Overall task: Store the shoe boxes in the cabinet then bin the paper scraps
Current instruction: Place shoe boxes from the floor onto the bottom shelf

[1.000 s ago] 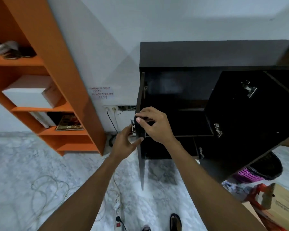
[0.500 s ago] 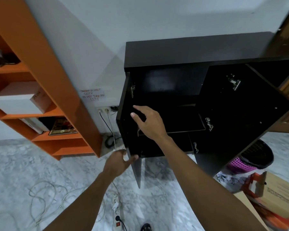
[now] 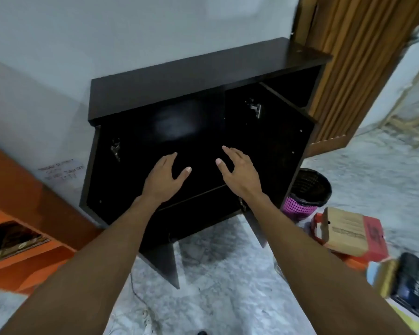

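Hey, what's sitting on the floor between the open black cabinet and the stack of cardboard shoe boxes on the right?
A dark mesh bin with a pink base stands there in the head view, between the black cabinet and the shoe boxes.

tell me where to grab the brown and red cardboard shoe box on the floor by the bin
Take the brown and red cardboard shoe box by its two long sides, one open hand on each, coming down from above. It lies flat on other boxes with its brown lid up and its sides exposed. The left hand and right hand are empty.
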